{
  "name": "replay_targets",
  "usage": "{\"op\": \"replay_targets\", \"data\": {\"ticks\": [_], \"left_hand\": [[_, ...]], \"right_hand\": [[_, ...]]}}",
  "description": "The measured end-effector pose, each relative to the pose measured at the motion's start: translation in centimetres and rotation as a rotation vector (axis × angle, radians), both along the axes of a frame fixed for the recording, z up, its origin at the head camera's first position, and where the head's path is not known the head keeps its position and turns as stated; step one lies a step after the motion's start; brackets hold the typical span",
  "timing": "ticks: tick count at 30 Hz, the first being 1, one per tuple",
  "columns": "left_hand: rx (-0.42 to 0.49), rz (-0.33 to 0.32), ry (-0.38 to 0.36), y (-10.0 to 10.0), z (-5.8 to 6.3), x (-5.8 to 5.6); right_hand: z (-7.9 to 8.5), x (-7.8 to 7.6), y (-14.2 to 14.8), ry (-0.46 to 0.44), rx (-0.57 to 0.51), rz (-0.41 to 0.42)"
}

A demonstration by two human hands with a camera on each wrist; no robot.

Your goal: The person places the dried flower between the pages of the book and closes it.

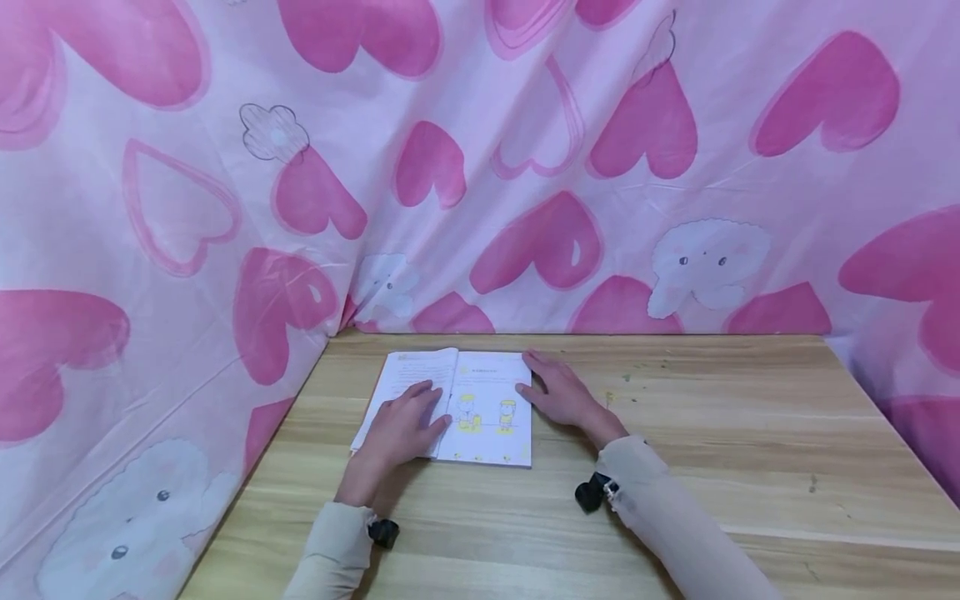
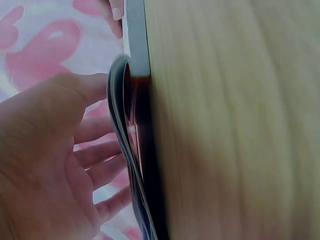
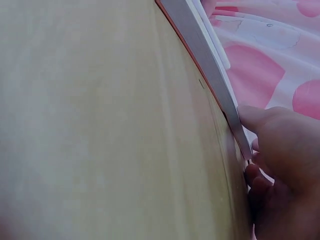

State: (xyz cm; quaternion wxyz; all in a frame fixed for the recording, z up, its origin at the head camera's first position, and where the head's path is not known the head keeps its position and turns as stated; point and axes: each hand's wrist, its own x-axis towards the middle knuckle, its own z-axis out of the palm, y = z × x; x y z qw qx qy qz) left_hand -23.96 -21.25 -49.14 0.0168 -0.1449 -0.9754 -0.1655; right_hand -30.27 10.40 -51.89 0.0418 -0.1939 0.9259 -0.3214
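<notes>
An open book (image 1: 491,446) lies on the wooden table, with text on its left page and yellow cartoon figures on the right page. My left hand (image 1: 401,429) rests over the left page, fingers spread toward the spine. The left wrist view has its fingers along the curved pages (image 2: 116,95), thumb at the bend. At the book's right edge, my right hand (image 1: 564,398) holds the side near the upper corner. In the right wrist view, the thumb touches the page block (image 3: 212,70) while the other fingers curl beside its corner, partly hidden.
The wooden table (image 1: 720,442) extends to the right of the book and toward me. A pink cloth (image 1: 525,108) with hearts and white cartoon animals hangs behind the table and along its left side. Each wrist wears a small black device.
</notes>
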Motion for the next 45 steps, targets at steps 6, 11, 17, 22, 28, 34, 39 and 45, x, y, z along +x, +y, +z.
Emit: {"op": "replay_targets", "data": {"ticks": [6,11,17,22,28,34,39,45], "left_hand": [[-0.028,0.038,0.001,0.6,-0.3,-0.6],[-0.051,0.054,0.018,0.8,-0.3,-1.4],[-0.065,0.079,-0.012,1.0,-0.1,-1.8],[-0.049,0.09,-0.043,1.2,0.0,-1.7],[-0.039,0.103,-0.069,1.4,-0.2,-1.7],[-0.037,0.116,-0.087,1.5,-0.2,-1.7],[-0.045,0.12,-0.098,1.4,-0.3,-1.6],[-0.041,0.116,-0.11,1.5,-0.6,-1.7]], "right_hand": [[0.0,0.1,0.6,-0.031,-0.115,-0.003],[0.6,0.9,2.0,-0.057,-0.198,-0.034],[0.8,1.8,4.2,0.02,-0.164,-0.064],[1.2,3.1,6.6,0.034,-0.125,-0.122],[1.5,4.6,9.4,0.054,-0.02,-0.157],[1.8,5.8,11.2,0.061,0.099,-0.161],[2.1,6.2,11.7,0.019,0.151,-0.162],[2.0,5.7,11.5,-0.006,0.124,-0.134]]}}
